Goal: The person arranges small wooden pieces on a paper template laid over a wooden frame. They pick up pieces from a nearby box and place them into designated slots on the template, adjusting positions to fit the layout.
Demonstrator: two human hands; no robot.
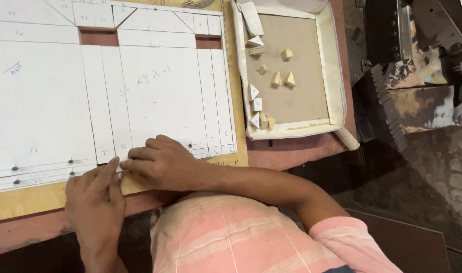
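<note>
Both the left hand (95, 194) and the right hand (157, 162) press flat with open fingers on the near edge of the white panel (160, 96), seemingly light, stiff and thin, best gripped by its edges.

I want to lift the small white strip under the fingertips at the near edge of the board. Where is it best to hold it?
Probably by its near long edge, coming from the person's side. The white strip lies flat against larger white panels, so only that edge is free. The left hand and right hand already press there.
</note>
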